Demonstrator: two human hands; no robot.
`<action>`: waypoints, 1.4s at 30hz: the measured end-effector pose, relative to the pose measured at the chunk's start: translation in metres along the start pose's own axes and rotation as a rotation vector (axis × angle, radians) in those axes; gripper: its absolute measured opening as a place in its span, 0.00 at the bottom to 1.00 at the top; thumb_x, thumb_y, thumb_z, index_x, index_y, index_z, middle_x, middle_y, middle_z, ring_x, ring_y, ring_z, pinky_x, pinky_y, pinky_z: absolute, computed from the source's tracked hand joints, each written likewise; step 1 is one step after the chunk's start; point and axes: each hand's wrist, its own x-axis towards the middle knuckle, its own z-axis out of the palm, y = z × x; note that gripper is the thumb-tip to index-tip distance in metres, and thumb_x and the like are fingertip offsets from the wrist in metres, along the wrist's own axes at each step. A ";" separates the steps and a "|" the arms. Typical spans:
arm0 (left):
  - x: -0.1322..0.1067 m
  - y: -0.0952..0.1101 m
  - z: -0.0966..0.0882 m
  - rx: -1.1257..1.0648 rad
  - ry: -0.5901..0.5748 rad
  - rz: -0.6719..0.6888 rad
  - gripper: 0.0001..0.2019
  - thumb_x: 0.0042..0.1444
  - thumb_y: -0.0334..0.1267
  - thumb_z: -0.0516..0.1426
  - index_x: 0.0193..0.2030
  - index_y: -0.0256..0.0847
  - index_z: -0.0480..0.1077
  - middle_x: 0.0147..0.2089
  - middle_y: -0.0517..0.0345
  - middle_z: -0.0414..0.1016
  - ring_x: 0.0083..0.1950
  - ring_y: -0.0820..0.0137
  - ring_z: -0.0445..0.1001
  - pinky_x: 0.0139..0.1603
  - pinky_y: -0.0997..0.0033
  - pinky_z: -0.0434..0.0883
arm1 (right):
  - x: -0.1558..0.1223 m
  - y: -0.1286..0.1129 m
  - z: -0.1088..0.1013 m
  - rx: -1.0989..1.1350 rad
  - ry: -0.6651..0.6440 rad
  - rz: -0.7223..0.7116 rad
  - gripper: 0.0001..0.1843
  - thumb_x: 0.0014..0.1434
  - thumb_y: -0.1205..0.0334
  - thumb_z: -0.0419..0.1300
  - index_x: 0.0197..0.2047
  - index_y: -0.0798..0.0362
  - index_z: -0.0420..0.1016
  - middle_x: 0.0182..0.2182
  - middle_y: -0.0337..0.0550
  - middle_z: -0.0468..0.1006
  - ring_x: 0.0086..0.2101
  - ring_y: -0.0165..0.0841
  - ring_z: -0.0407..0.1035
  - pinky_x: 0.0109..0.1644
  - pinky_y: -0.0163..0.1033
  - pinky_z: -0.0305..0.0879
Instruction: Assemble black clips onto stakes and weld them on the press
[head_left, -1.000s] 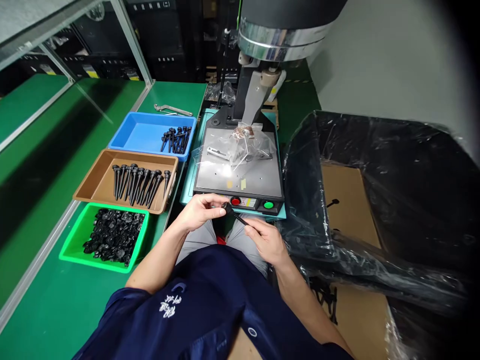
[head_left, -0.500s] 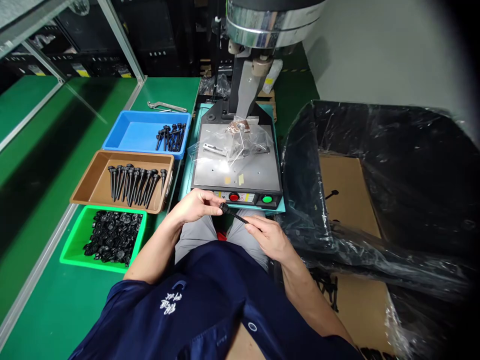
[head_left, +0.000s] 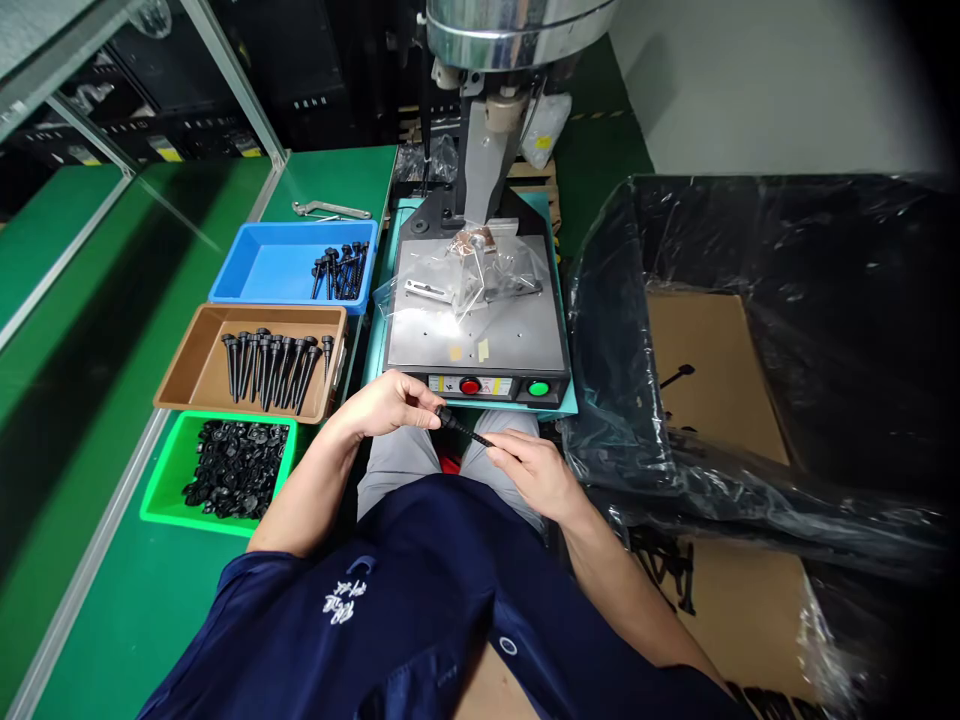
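Counter [head_left: 97,640] in flat green runs along my left, with a metal frame [head_left: 232,80] over it and a wrench [head_left: 332,210] near its far right corner. Past its right edge, straight ahead of me, stands a press [head_left: 489,160]; crumpled clear film [head_left: 517,268] lies on its grey plate [head_left: 442,342], and a red button [head_left: 469,387] and a green button [head_left: 538,389] sit on the front. A pale grey wall [head_left: 720,90] closes off the far right.

Over my lap, just short of the press's near edge, I hold a black part [head_left: 463,428]: a thick head tapering into a slim, straight shaft, tilted with the head to the left. My left hand [head_left: 397,403] pinches the head between thumb and fingers; my right hand [head_left: 534,472] has its fingers closed on the thin end.

Along the counter's right edge sit three containers. The blue tray [head_left: 262,265], farthest, has similar black pieces bunched at its right end. The brown tray [head_left: 199,360] carries a row of them, heads away from me, one set apart at the right. The green bin [head_left: 166,475], nearest me, is heaped with small black pieces. On my right, a plastic-lined black box [head_left: 611,400] has cardboard [head_left: 709,345] inside.
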 end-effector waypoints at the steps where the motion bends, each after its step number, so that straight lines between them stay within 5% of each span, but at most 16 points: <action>1: 0.000 0.000 0.001 0.006 0.003 0.007 0.16 0.40 0.43 0.72 0.35 0.34 0.82 0.32 0.52 0.81 0.32 0.68 0.76 0.38 0.68 0.73 | 0.000 0.001 -0.001 0.011 -0.007 0.010 0.18 0.68 0.55 0.52 0.51 0.53 0.80 0.32 0.44 0.77 0.32 0.35 0.71 0.37 0.39 0.66; 10: -0.004 0.007 0.005 0.066 -0.036 0.018 0.16 0.42 0.43 0.71 0.37 0.35 0.82 0.33 0.52 0.81 0.32 0.69 0.76 0.37 0.69 0.73 | -0.003 0.026 0.008 0.264 -0.114 0.197 0.23 0.66 0.48 0.55 0.51 0.55 0.80 0.25 0.40 0.74 0.26 0.30 0.65 0.29 0.35 0.62; 20: 0.004 0.008 0.000 0.178 -0.108 -0.005 0.16 0.42 0.43 0.71 0.37 0.36 0.83 0.33 0.53 0.82 0.32 0.68 0.77 0.37 0.70 0.73 | -0.007 0.013 0.009 0.148 -0.018 0.095 0.18 0.67 0.52 0.54 0.48 0.52 0.81 0.30 0.43 0.76 0.31 0.34 0.70 0.37 0.38 0.66; 23: 0.005 0.001 0.016 0.058 -0.010 0.065 0.22 0.48 0.47 0.68 0.46 0.35 0.81 0.39 0.49 0.83 0.37 0.64 0.79 0.43 0.65 0.75 | -0.007 0.022 0.021 0.290 0.055 0.179 0.20 0.66 0.49 0.55 0.49 0.53 0.80 0.29 0.41 0.74 0.28 0.31 0.67 0.32 0.36 0.64; 26: 0.007 -0.010 0.044 0.095 0.250 0.226 0.27 0.56 0.49 0.63 0.59 0.38 0.74 0.46 0.47 0.82 0.43 0.63 0.79 0.49 0.62 0.74 | -0.005 0.026 0.039 0.501 0.168 0.279 0.24 0.64 0.45 0.57 0.51 0.55 0.77 0.26 0.39 0.70 0.23 0.28 0.60 0.25 0.34 0.58; 30: 0.011 -0.016 0.069 0.210 0.478 0.350 0.23 0.60 0.47 0.60 0.59 0.40 0.74 0.49 0.47 0.81 0.47 0.61 0.78 0.52 0.62 0.73 | 0.000 0.025 0.054 0.682 0.214 0.332 0.25 0.61 0.42 0.59 0.50 0.55 0.75 0.24 0.36 0.66 0.20 0.25 0.55 0.21 0.33 0.53; 34: 0.016 -0.018 0.068 0.203 0.492 0.364 0.20 0.61 0.47 0.59 0.56 0.42 0.75 0.51 0.48 0.81 0.49 0.61 0.78 0.52 0.62 0.73 | 0.005 0.025 0.049 0.714 0.148 0.339 0.24 0.60 0.42 0.60 0.48 0.54 0.74 0.25 0.35 0.69 0.19 0.24 0.55 0.21 0.33 0.55; 38: 0.022 -0.027 0.071 0.206 0.443 0.380 0.19 0.62 0.46 0.59 0.56 0.41 0.76 0.51 0.47 0.80 0.51 0.61 0.78 0.55 0.61 0.72 | 0.015 0.028 0.039 0.682 -0.010 0.291 0.20 0.62 0.44 0.59 0.42 0.54 0.74 0.24 0.38 0.73 0.23 0.28 0.66 0.30 0.36 0.67; 42: 0.029 -0.042 0.084 0.206 0.380 0.421 0.18 0.63 0.45 0.57 0.56 0.41 0.76 0.57 0.45 0.76 0.60 0.60 0.73 0.63 0.58 0.68 | 0.027 0.030 0.036 0.913 0.106 0.309 0.23 0.60 0.45 0.61 0.51 0.52 0.70 0.22 0.33 0.68 0.21 0.28 0.62 0.23 0.33 0.60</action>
